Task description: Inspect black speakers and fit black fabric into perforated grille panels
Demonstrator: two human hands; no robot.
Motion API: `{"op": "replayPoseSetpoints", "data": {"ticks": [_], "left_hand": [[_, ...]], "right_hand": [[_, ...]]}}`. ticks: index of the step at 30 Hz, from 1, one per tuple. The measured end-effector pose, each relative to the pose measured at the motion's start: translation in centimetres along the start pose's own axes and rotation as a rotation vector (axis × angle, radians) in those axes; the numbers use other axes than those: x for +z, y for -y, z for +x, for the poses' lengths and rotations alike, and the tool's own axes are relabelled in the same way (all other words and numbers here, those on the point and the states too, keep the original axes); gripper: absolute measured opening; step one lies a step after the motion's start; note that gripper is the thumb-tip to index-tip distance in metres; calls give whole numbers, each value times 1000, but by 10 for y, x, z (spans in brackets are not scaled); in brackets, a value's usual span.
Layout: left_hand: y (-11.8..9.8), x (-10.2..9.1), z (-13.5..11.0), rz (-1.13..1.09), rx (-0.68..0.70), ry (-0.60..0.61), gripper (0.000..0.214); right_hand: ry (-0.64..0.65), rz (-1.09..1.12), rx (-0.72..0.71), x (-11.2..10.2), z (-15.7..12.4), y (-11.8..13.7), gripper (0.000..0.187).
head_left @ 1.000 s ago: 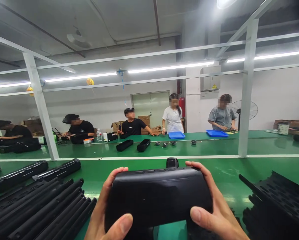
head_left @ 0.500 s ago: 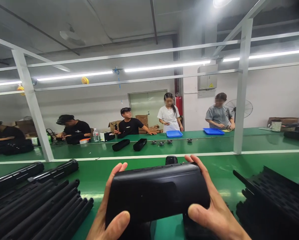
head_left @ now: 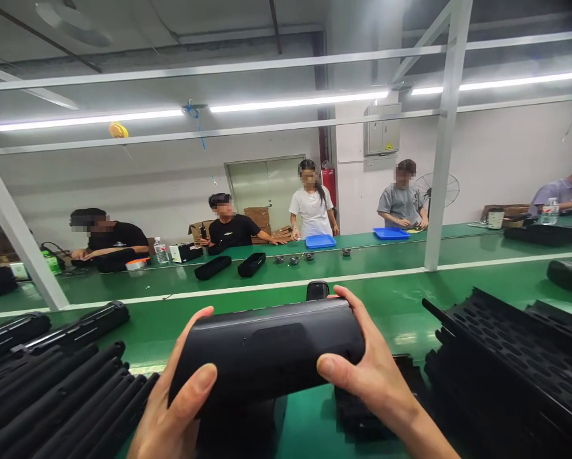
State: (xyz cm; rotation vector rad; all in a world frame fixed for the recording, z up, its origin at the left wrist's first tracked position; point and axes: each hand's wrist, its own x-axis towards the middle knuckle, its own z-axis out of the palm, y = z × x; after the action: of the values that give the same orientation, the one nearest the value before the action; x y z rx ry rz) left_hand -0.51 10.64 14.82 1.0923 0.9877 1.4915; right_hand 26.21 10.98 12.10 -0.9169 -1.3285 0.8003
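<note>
Case [head_left: 271, 347] sits further left and slightly higher on my feed than half a second ago, both hands along with it; bench and far row slid left and up too, so I read the head camera as turned right and down. More of a person [head_left: 558, 191] in pale purple shows at the far right.

Left: black bars [head_left: 57, 389] heaped side by side on the green bench [head_left: 157, 325].

Left hand [head_left: 174, 405]: clamped on the case's left end, thumb on the near face, fingers reaching to the top edge.

Centre: case held up over the bench, long side across, right end tilted higher. Satin black, smooth near face, rounded top edge. Pale sheen along the upper right; darker square-edged patch mid-face, panel or reflection, I cannot tell. Tiny mark left of it. Small black block [head_left: 318, 291] behind, partly hidden.

Right hand [head_left: 372, 363]: clamped on the right end, thumb low on the near face, fingers over the top corner. Dark parts [head_left: 355, 417] lie below it, too dim for me to make out.

Far right: stacked black panels [head_left: 510, 357], oval holes showing.
</note>
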Motion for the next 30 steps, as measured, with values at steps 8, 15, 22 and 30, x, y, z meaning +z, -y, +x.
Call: {"op": "replayPoseSetpoints", "data": {"ticks": [8, 15, 22, 30], "left_hand": [[4, -9, 10, 41, 128, 21, 117], [8, 3, 1, -24, 136, -17, 117], [13, -6, 7, 9, 98, 81, 110], [16, -4, 8, 77, 194, 128, 110]], "right_hand": [[89, 171, 214, -13, 4, 4, 125], [131, 100, 96, -21, 2, -1, 122], [54, 218, 169, -14, 6, -8, 114], [37, 380, 175, -17, 9, -7, 109]]}}
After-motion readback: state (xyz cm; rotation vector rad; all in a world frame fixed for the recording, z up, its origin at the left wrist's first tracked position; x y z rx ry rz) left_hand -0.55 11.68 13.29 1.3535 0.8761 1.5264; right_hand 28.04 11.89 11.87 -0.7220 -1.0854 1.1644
